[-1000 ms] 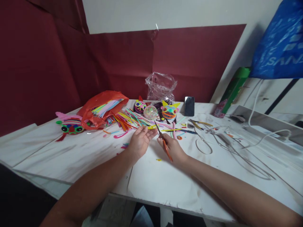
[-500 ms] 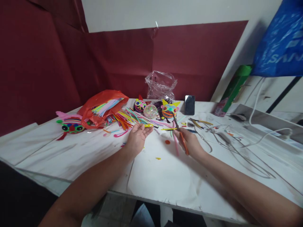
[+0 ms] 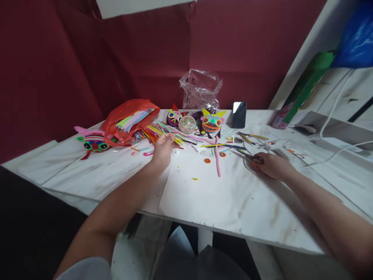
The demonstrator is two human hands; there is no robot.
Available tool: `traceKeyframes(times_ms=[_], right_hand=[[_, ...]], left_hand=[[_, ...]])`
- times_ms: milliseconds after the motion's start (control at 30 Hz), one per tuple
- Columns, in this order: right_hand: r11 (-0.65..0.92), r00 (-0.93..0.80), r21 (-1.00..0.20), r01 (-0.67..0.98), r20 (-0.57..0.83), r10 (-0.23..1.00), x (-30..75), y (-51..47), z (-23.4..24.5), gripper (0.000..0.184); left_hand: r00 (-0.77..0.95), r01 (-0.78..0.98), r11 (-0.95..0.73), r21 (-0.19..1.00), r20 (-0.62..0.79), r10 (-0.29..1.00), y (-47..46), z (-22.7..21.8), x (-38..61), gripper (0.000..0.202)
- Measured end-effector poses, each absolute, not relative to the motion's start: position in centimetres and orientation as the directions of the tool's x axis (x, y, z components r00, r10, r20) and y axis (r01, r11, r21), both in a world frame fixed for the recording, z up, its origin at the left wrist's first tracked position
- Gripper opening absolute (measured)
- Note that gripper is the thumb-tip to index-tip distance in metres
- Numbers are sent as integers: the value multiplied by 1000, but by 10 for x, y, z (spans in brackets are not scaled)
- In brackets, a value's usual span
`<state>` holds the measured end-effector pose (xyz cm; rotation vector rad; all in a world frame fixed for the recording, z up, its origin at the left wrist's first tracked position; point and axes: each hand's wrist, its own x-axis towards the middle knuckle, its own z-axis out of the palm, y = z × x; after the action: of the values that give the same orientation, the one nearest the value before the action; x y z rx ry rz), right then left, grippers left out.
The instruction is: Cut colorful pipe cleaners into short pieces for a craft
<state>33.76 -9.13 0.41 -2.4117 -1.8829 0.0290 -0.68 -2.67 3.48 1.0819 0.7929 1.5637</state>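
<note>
The right hand (image 3: pixel 272 165) gripped scissors (image 3: pixel 249 156), frame right. Mid-frame, the left hand (image 3: pixel 163 147) curled near pipe cleaners (image 3: pixel 150 133), grip unclear.

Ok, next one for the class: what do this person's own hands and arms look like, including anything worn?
The left hand and right hand look ungloved, and both forearms are uncovered. Plain grey cloth, apparently a sleeve, shows on the left; none shows on the right.

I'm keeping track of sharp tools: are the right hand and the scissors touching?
Touching: the head view shows the right hand wrapped around the handle end of the scissors.
</note>
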Motion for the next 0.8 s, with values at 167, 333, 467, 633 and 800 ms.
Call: traceKeyframes(times_ms=[167,333,467,633,800], right_hand=[[-229,230,-110,967,4,973,351,-91,-2,37],[-203,201,-102,974,-37,979,363,-84,-6,34],[-196,193,-97,976,-33,981,367,-81,-7,41],[-208,205,-96,973,-48,978,371,-79,-7,46],[-233,235,-96,968,8,972,372,-79,-7,36]], left_hand=[[42,-69,-210,975,213,976,-16,70,-42,11],[221,653,-318,688,229,948,-17,63,-85,4],[347,781,-368,504,139,928,-16,37,-103,9],[453,740,-463,488,147,879,-11,24,-109,10],[419,688,-411,598,135,898,-6,21,-119,14]])
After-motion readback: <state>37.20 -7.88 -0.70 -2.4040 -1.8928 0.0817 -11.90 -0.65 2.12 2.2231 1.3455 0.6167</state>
